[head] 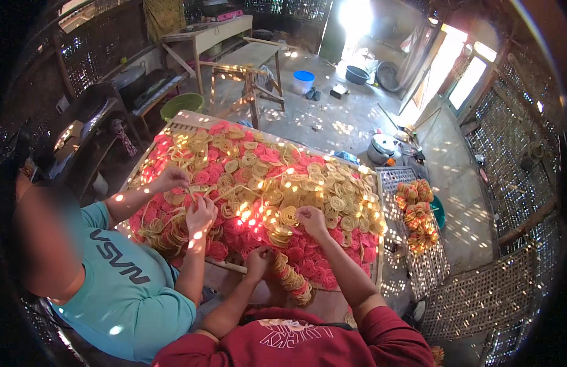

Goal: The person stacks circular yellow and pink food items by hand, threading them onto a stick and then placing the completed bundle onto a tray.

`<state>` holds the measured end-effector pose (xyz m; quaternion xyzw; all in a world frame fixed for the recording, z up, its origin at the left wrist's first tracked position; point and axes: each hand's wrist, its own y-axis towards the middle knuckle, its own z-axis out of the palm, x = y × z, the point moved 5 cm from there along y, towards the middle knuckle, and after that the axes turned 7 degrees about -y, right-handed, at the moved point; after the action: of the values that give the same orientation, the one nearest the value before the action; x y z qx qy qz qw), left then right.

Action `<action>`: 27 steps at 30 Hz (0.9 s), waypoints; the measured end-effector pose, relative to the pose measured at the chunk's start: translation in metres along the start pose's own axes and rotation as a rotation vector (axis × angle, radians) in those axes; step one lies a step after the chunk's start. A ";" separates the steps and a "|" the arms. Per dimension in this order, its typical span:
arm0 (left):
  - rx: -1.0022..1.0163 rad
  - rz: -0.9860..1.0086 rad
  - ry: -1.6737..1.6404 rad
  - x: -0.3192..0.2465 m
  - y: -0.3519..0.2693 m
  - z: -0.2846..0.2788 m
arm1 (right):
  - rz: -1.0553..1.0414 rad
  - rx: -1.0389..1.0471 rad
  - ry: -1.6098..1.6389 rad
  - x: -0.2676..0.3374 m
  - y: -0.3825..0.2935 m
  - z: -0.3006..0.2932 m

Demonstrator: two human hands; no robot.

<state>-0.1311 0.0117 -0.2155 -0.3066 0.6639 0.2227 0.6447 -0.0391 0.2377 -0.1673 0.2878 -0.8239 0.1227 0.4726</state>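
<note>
My left hand is at the near edge of a low table, its fingers pinched beside the upper end of a hanging bundle of stacked yellow and pink coiled rings. What it pinches is too small to make out. My right hand reaches over the pile, its fingertips at a pale yellow coiled ring; whether they grip it is unclear. Between my hands lies a small stack of yellow rings. Pink coiled rings and yellow ones cover most of the table.
A co-worker in a teal shirt sits at my left, both hands over the pile. At the right, tied ring bundles lie on a woven rack. A metal pot stands beyond the table's right corner; a wooden bench is behind.
</note>
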 end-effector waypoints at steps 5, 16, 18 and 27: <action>0.056 -0.026 0.110 0.014 0.009 0.011 | -0.079 -0.057 -0.075 0.050 -0.036 -0.026; 0.163 -0.021 0.186 0.003 0.005 0.021 | -0.389 -0.230 -0.380 0.091 -0.077 -0.046; 0.173 -0.047 0.195 0.006 0.005 0.022 | -0.457 -0.219 -0.390 0.097 -0.082 -0.046; 0.216 0.083 0.084 -0.010 -0.005 0.026 | -0.146 -0.015 -0.141 0.067 -0.078 -0.039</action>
<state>-0.1091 0.0274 -0.2066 -0.2166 0.7226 0.1632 0.6358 0.0086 0.1690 -0.0960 0.3514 -0.8329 0.0610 0.4231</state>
